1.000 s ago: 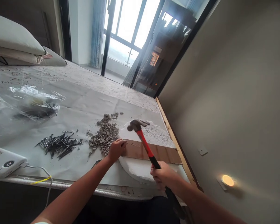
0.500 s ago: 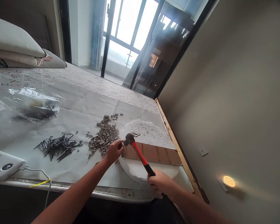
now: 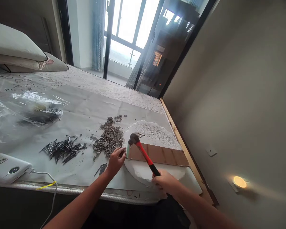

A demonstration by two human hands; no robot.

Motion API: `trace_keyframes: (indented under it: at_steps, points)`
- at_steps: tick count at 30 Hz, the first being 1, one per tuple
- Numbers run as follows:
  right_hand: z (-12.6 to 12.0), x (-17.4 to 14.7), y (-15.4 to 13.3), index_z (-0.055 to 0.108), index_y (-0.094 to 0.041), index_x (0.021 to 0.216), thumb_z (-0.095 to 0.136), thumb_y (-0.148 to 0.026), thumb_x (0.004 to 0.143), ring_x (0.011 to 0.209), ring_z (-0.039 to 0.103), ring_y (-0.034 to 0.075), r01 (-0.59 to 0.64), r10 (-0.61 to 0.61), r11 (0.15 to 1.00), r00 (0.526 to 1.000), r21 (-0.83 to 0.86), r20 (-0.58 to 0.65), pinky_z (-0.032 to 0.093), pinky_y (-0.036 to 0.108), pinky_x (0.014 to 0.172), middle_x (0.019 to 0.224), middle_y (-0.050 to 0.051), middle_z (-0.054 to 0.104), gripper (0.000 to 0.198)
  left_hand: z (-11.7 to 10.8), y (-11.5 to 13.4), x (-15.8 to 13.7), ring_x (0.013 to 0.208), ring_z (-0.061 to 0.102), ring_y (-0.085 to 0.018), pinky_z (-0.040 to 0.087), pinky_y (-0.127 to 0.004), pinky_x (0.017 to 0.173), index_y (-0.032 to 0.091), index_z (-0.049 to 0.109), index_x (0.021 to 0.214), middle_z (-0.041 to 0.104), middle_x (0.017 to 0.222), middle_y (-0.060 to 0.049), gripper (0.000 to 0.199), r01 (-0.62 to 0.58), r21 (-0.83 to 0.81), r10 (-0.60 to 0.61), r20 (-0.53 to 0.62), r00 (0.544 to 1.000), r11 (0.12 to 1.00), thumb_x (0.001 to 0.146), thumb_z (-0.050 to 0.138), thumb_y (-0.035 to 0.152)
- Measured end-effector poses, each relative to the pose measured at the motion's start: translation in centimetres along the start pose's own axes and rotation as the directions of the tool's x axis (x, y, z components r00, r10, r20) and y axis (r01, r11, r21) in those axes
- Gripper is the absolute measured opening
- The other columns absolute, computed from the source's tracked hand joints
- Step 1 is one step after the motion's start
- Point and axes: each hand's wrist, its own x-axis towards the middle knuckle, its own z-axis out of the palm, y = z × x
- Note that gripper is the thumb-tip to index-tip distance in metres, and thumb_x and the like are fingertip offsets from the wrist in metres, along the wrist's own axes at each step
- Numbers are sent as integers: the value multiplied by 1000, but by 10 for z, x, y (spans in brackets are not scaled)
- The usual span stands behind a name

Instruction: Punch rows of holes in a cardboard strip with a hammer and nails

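Note:
My right hand point(image 3: 165, 183) is wrapped around the black grip of a claw hammer point(image 3: 145, 154) with a red shaft. Its steel head hangs over the left end of a brown board point(image 3: 157, 155), slightly raised. My left hand point(image 3: 116, 161) is beside that end, thumb and fingers curled together; anything between them is too small to make out. Under the board lies a rough white foam slab point(image 3: 143, 171). A few nails point(image 3: 101, 169) lie by my left wrist, and a larger pile of dark nails point(image 3: 63, 149) sits farther left.
Grey rubble point(image 3: 109, 138) is heaped left of the slab. A clear plastic bag point(image 3: 38, 108) with dark contents lies at the back left. A white power bank point(image 3: 9, 168) with a cable rests at the front left. A wooden rail point(image 3: 181, 140) runs along the right wall.
The hammer head has lifted a little off the board's left end. My left hand has drawn slightly down, uncovering the few nails by my wrist. The view has shifted slightly.

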Motion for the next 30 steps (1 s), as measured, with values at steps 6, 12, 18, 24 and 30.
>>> trace_keyframes:
  at_steps: [6, 12, 18, 24, 30]
  points:
    - [-1, -28, -1, 37, -22, 70, 62, -30, 65, 34, 22, 4, 55, -75, 969, 994, 242, 75, 15, 20, 34, 45, -11, 31, 26, -31, -9, 0, 80, 62, -17, 51, -28, 71, 17, 67, 100, 66, 94, -7, 31, 34, 83, -33, -12, 999, 996, 80, 44, 24]
    - [23, -21, 14, 32, -24, 69, 73, -51, 59, 31, 22, 3, 77, -253, 845, 930, 529, 267, 16, 19, 33, 43, -14, 29, 50, -99, -40, -14, 83, 62, -20, 47, -29, 76, 14, 68, 94, 68, 90, -8, 29, 172, 509, -234, 61, 970, 844, 75, 47, 22]
    - [29, -7, 14, 30, -22, 64, 78, -46, 53, 32, 22, 1, 86, -360, 729, 892, 679, 273, 15, 18, 34, 44, -14, 29, 54, -111, -41, -34, 86, 62, -22, 42, -26, 69, 17, 67, 83, 69, 91, -9, 22, 144, 769, -474, 224, 852, 623, 80, 52, 32]
    - [12, -4, 37, 32, -22, 61, 76, -45, 55, 33, 25, 2, 107, -357, 736, 900, 669, 249, 19, 20, 35, 43, -13, 30, 51, -95, -25, -29, 79, 62, -20, 37, -25, 60, 16, 65, 77, 67, 92, -10, 20, 62, 832, -493, 264, 829, 551, 80, 46, 21]
    - [0, -16, 47, 33, -22, 60, 75, -42, 51, 33, 24, 2, 101, -372, 693, 898, 714, 234, 17, 19, 35, 43, -13, 30, 48, -88, -15, -15, 75, 63, -22, 37, -25, 57, 16, 60, 70, 68, 85, -12, 8, 83, 886, -545, 205, 813, 457, 73, 53, 20]
